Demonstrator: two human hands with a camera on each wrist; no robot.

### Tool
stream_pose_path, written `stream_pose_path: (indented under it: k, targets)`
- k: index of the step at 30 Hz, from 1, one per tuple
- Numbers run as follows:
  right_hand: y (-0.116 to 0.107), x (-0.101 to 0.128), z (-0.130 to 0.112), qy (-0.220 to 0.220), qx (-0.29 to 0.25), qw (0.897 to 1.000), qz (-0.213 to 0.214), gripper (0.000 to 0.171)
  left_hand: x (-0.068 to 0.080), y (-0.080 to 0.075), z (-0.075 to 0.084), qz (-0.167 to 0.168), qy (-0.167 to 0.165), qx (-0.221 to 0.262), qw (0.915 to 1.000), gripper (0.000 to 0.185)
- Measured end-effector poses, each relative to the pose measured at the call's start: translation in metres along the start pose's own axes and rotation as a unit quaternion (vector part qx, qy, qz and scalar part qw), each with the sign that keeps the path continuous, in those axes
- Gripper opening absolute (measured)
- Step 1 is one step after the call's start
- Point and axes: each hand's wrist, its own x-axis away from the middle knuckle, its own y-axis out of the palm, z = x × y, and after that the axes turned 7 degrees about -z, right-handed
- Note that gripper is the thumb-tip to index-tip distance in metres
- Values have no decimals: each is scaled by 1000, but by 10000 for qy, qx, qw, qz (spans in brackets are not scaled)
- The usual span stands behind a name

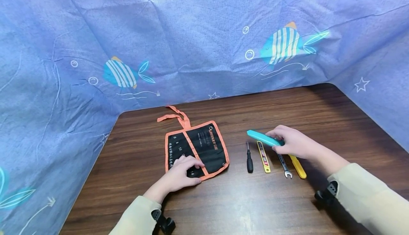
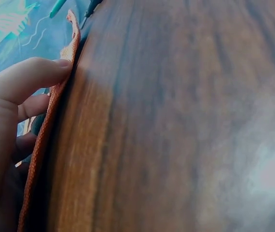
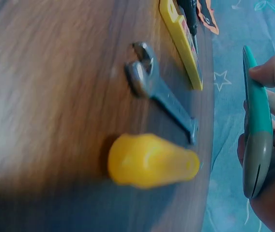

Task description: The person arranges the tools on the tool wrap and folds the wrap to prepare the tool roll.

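Note:
A black tool pouch with orange edging lies flat on the left half of the table. My left hand rests on its lower part, and the thumb touches the orange border. Above the table on the right, my right hand pinches a teal-and-grey flat tool between thumb and fingers. Its teal end points left, and the hand hides part of its dark end. Under the right hand are a wrench and a yellow-handled tool, both partly covered.
Between pouch and right hand lie a black-handled screwdriver and a flat yellow cutter-like tool with a label. Orange ties stretch from the pouch's top edge. A blue fish-patterned cloth hangs behind the wooden table.

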Motion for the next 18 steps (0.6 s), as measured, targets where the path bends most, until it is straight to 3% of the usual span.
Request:
stream_pose_path:
  k: [9, 18]
  targets:
    - [9, -16, -13, -530, -73, 9984, -193, 42, -2, -1, 3, -124, 86, -84, 9998, 37]
    - [16, -27, -28, -673, -118, 9957, -628, 41, -2, 0, 4, -249, 15, -269, 9993, 39]
